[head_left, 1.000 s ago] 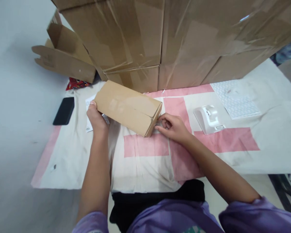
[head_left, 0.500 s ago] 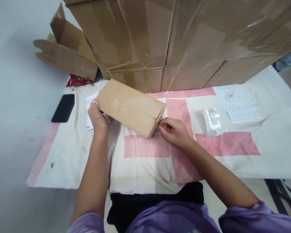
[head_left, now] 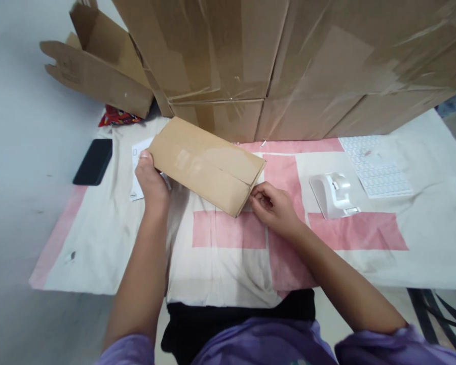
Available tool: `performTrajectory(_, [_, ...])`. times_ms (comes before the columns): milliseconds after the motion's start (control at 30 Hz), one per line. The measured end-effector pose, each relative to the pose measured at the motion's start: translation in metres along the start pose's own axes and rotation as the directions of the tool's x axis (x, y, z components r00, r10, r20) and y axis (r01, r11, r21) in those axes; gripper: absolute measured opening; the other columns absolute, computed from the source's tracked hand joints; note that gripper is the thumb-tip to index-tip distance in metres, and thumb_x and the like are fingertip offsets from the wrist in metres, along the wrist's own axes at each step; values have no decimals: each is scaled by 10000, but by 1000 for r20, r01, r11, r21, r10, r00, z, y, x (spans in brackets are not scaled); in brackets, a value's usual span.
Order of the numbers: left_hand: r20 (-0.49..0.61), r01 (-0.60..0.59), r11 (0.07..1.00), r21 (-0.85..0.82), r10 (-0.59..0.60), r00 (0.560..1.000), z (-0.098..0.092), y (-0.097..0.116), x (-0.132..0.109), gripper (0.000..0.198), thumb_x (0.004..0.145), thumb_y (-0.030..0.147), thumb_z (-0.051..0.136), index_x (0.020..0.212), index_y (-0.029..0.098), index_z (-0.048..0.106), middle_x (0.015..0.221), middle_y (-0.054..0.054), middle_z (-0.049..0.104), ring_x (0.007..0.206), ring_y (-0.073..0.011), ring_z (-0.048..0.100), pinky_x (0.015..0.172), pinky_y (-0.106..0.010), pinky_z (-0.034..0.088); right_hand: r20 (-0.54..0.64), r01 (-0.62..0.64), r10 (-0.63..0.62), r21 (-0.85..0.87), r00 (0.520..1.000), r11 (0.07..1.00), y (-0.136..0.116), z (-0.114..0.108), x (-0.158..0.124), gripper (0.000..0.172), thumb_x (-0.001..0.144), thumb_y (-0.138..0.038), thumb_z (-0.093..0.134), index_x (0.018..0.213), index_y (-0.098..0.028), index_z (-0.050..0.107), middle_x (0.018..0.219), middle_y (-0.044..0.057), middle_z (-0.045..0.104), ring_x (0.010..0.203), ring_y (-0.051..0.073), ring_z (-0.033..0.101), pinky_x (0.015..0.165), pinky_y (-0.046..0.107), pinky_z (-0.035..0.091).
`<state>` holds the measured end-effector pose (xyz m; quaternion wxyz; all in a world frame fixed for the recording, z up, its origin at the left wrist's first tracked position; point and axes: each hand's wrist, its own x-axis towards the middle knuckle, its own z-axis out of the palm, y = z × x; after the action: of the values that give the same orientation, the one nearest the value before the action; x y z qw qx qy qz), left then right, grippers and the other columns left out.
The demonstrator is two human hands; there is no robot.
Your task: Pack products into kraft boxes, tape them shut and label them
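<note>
A small brown cardboard box (head_left: 205,165) with clear tape along its top lies tilted over a white and pink cloth (head_left: 228,263). My left hand (head_left: 151,180) grips its left end, thumb on the top edge. At the box's right end, my right hand (head_left: 273,205) has its fingers curled and pinched against the lower corner. What the fingertips pinch is too small to make out.
Big taped cardboard cartons (head_left: 296,66) wall off the back. An open carton (head_left: 95,66) leans at back left. A black phone (head_left: 93,162) and a paper slip (head_left: 137,175) lie left; a white tape dispenser (head_left: 334,195) and a label sheet (head_left: 376,167) lie right.
The box's right end has tipped slightly up and away. My right hand has stayed pinched at that corner. My left hand has kept its grip.
</note>
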<state>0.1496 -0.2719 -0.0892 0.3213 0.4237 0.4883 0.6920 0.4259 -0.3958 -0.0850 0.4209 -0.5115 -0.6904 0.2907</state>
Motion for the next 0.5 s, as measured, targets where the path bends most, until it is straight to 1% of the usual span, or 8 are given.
performTrajectory(100, [-3, -31, 999, 45, 31, 1000, 0, 1, -2, 505, 891, 713, 581, 871, 219, 688, 871, -18, 662, 861, -190, 596, 788, -313, 483, -23, -9, 7, -83, 1000, 996, -3, -5, 1, 83, 891, -208, 620, 959, -221, 574, 667, -54, 573, 541, 85, 488, 545, 218, 374])
performTrajectory(200, [-10, -114, 986, 123, 116, 993, -2, 1, -2, 528, 937, 695, 522, 849, 200, 685, 859, -30, 650, 860, -189, 599, 797, -319, 471, -57, -30, 22, -153, 998, 988, -6, -9, 1, 123, 883, -228, 643, 1000, -216, 608, 663, -51, 578, 559, 97, 502, 578, 236, 390])
performTrajectory(267, [-1, -152, 973, 173, 155, 988, -3, 0, -1, 540, 955, 680, 502, 818, 189, 679, 828, -35, 637, 834, -186, 592, 777, -324, 462, -62, -48, 39, -145, 997, 988, -7, -10, 2, 88, 905, -244, 631, 986, -211, 624, 651, -49, 580, 555, 97, 498, 581, 240, 389])
performTrajectory(333, [8, -155, 969, 190, 157, 988, -4, -1, 0, 536, 947, 692, 515, 816, 200, 682, 821, -34, 635, 802, -187, 580, 739, -328, 454, -49, -63, 59, -104, 997, 993, -7, -10, 3, 58, 935, -253, 599, 954, -208, 629, 642, -47, 585, 550, 96, 493, 576, 242, 384])
performTrajectory(433, [14, -151, 974, 169, 151, 988, -6, -3, 1, 520, 923, 720, 540, 835, 227, 680, 853, -34, 640, 803, -197, 584, 712, -331, 454, -31, -74, 73, -60, 997, 995, -6, -9, 4, 66, 951, -245, 573, 914, -212, 616, 639, -46, 587, 548, 96, 486, 571, 245, 371])
performTrajectory(500, [8, -148, 977, 151, 148, 989, -7, -2, 1, 522, 915, 728, 543, 830, 226, 657, 879, -39, 638, 848, -204, 596, 728, -329, 462, -28, -74, 73, -49, 997, 996, -7, -8, 5, 67, 945, -228, 567, 889, -213, 600, 641, -46, 580, 549, 96, 479, 569, 246, 359])
